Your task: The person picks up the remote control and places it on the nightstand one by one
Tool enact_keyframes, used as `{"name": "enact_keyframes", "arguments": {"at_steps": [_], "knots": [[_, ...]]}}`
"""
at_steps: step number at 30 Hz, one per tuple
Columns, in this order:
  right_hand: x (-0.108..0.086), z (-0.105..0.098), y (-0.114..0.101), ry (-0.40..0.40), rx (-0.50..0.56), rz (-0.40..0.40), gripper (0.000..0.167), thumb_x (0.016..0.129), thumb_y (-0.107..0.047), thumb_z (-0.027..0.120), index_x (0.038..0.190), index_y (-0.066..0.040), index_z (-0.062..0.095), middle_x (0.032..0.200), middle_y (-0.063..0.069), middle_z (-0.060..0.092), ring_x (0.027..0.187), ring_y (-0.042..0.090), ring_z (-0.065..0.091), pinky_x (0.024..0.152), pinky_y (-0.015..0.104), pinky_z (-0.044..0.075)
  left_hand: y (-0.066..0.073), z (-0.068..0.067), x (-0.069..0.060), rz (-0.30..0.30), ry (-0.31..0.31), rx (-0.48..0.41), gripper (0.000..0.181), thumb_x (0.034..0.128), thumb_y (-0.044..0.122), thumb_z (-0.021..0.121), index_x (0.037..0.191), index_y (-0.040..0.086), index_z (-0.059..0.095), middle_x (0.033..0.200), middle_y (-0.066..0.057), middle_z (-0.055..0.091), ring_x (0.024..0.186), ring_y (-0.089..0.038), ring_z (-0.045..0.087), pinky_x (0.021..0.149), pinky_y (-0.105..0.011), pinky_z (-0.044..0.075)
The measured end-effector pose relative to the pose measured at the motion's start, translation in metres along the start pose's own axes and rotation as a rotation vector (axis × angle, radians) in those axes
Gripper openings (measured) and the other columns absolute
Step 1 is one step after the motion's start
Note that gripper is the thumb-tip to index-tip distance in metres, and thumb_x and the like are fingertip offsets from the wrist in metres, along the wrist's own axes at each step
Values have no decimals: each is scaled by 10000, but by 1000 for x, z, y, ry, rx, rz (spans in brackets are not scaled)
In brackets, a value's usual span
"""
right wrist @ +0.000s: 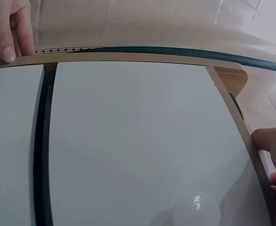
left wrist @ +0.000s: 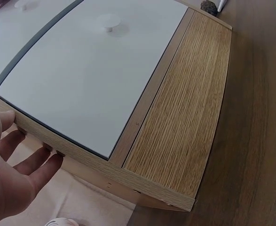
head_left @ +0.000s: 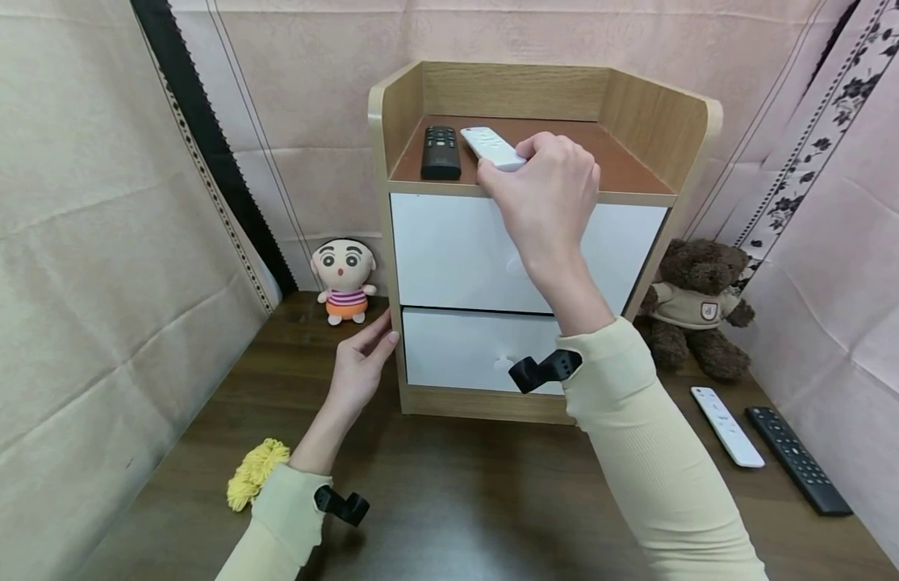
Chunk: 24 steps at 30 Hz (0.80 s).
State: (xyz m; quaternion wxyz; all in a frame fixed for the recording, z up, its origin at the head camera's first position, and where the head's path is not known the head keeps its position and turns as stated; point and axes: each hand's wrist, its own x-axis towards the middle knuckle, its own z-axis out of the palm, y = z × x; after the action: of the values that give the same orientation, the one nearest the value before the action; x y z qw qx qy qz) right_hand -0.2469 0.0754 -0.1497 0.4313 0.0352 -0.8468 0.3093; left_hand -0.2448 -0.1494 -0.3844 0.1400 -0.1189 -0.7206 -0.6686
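On the brown top shelf of a small wooden cabinet (head_left: 486, 405), my right hand (head_left: 547, 190) pinches the near end of a white remote control (head_left: 491, 146). Its far end points to the back left, beside a black remote control (head_left: 441, 153) lying on the shelf. My left hand (head_left: 361, 363) touches the cabinet's left side, low down. In the left wrist view, its fingers (left wrist: 41, 167) rest against the side panel and the thumb lies by the front edge. Two white drawers, the upper drawer (head_left: 449, 250) and the lower drawer (head_left: 449, 347), are closed.
A cartoon doll (head_left: 344, 282) stands left of the cabinet, a brown teddy bear (head_left: 700, 303) sits right. Another white remote (head_left: 727, 428) and a long black remote (head_left: 798, 460) lie on the table's right side. A yellow yarn-like bundle (head_left: 257, 472) lies by my left wrist. Cloth surrounds the table.
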Motion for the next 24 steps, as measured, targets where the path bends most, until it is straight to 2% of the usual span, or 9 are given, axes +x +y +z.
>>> {"name": "enact_keyframes", "arguments": {"at_steps": [9,16,24], "knots": [[-4,-1,2,-39,17,-38,458,892,-442,736,1105,-40,787,989,99,745,952,252,589,938,372,431,0,0,0,10,4,1,432,1039,72,608,1463,16,546,1465,-116,564,1319,-225,535,1036,-258,466],[-7,-3,7,-41,102,-83,438,904,-407,745,1126,-31,780,943,116,725,929,241,556,896,372,404,-3,0,0,14,12,-12,429,1037,69,610,1457,12,550,1462,-116,568,1311,-223,541,1008,-211,470],[-8,-3,8,-38,124,-125,427,893,-392,776,1111,-25,784,923,119,733,922,253,561,871,372,403,-2,1,-1,24,13,-14,427,1035,71,614,1453,10,555,1459,-117,570,1329,-213,525,1025,-230,463]]}}
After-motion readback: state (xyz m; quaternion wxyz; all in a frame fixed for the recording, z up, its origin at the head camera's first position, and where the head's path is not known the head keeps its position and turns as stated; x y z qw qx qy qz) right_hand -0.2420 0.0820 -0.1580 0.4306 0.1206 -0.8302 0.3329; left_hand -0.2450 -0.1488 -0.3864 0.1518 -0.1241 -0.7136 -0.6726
